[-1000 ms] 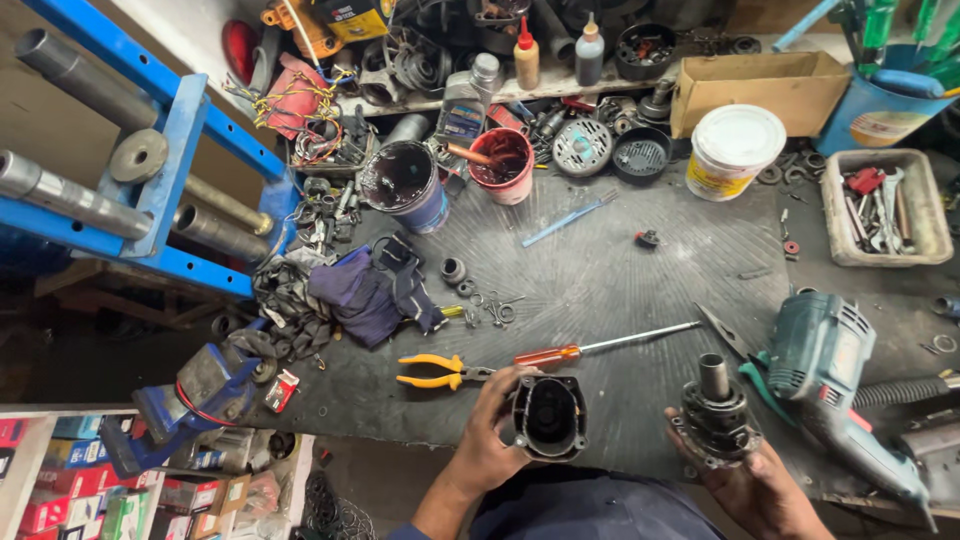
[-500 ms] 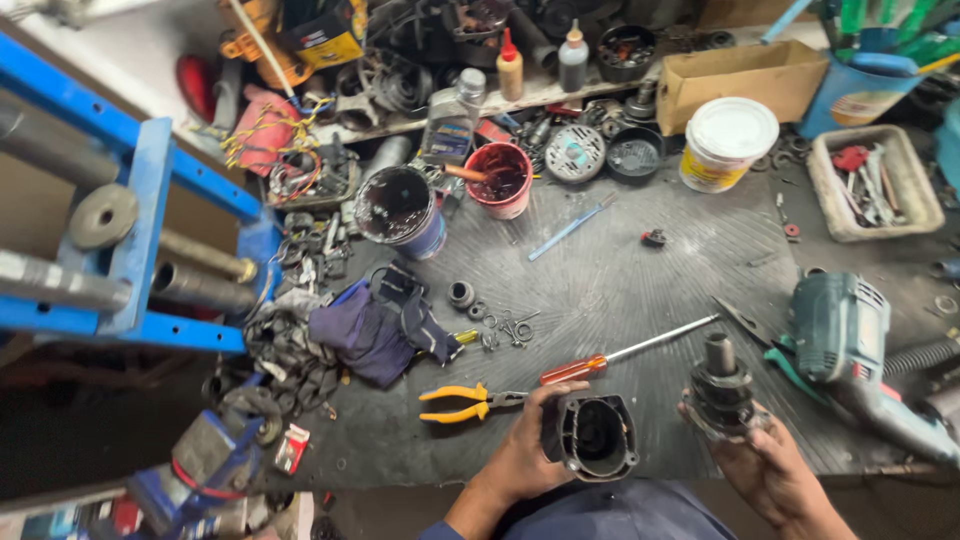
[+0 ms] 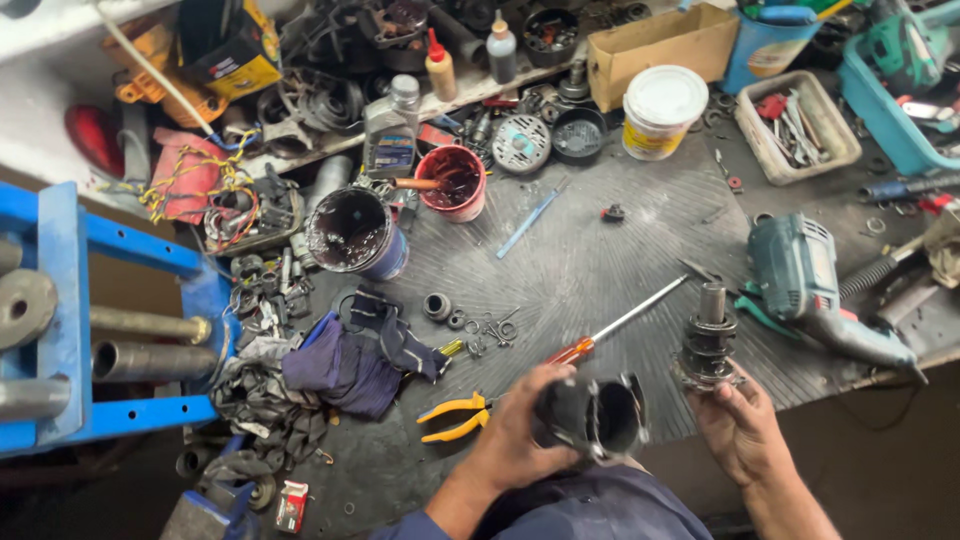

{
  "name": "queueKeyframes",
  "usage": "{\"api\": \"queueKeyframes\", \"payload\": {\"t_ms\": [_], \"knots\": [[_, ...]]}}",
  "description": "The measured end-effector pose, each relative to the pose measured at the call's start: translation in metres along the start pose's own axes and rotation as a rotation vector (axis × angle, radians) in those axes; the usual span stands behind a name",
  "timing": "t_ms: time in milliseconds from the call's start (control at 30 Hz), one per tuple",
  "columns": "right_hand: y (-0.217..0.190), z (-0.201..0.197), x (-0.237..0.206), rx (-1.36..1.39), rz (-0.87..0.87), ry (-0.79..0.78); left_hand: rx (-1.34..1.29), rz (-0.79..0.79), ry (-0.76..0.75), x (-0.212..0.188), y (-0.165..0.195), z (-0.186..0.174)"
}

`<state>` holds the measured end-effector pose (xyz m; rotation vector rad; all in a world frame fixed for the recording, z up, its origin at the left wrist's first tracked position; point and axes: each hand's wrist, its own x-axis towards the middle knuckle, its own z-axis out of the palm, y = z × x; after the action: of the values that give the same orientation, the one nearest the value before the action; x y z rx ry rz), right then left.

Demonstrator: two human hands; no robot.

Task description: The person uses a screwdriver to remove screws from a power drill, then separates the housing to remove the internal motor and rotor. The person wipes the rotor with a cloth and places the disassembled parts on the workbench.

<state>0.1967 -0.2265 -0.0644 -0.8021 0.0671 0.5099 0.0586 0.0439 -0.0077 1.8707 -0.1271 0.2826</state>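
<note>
We stand at the near edge of a cluttered, grease-dark workbench [image 3: 600, 270]. A teal power drill [image 3: 800, 275] lies along its right edge, and a dark blue rag [image 3: 350, 360] is heaped toward the left. Our left hand [image 3: 515, 435] is clamped around a black cylindrical motor housing [image 3: 595, 415], its open end facing up, just off the near edge. Our right hand [image 3: 740, 430] grips the base of a grimy armature [image 3: 707, 345] standing upright, shaft on top. An orange-handled screwdriver [image 3: 610, 330] lies diagonally between them on the bench, and yellow-handled pliers [image 3: 455, 415] rest just left of the left hand.
</note>
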Motion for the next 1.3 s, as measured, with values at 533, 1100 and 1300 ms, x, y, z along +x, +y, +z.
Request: {"api": "queueKeyframes", "payload": {"t_ms": [533,1100,1300], "knots": [[-0.002,0.011,0.013,-0.091,-0.166,0.112,1.507,0.166,-0.450,0.197,0.072,-0.040],[-0.008,0.023,0.015,-0.775,-0.250,0.191,0.853,-0.359,-0.063,0.094,0.067,-0.110],[-0.021,0.020,0.019,-1.513,-0.499,0.186,0.042,-0.613,0.190,-0.007,0.021,-0.079]]}}
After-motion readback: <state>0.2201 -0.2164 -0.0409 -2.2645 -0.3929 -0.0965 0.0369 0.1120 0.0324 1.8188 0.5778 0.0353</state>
